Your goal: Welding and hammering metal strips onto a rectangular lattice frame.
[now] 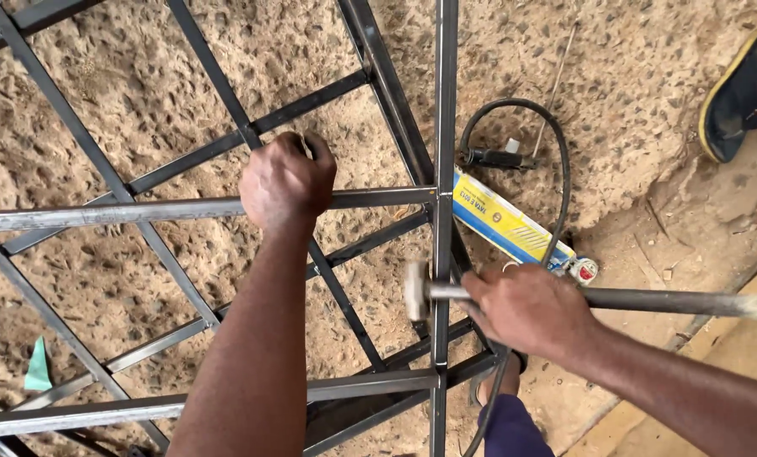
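- Green scrap (38, 366): a small pale-green piece lies on the sandy ground (141, 93) at the far left, seen through the frame bars.
- Metal frame (99, 211): a grid of dark square-section steel bars fills most of the view, standing above the ground. One lighter horizontal bar runs from the left edge to a vertical bar (443, 127) right of centre.
- Left hand (287, 182): fingers wrapped tight and pressed together around the lighter horizontal bar, knuckles up, at the point where a diagonal bar crosses behind it.
- Hammer (514, 294): a metal-handled tool lying roughly level. Its pale head (415, 290) sits just left of the vertical bar; whether it touches the bar cannot be told. The handle runs off to the right and ends in a blurred, light tip.
- Right hand (531, 309): fingers closed around the hammer handle close behind the head, just right of the vertical bar.
- Yellow-and-blue box (505, 224): a long, narrow carton lies on the ground beyond the right hand.
- Black cable (558, 169): loops over the ground above the box and passes beside it.
- Shoe (746, 89): dark blue with a yellow edge, top right corner, well apart from both hands.
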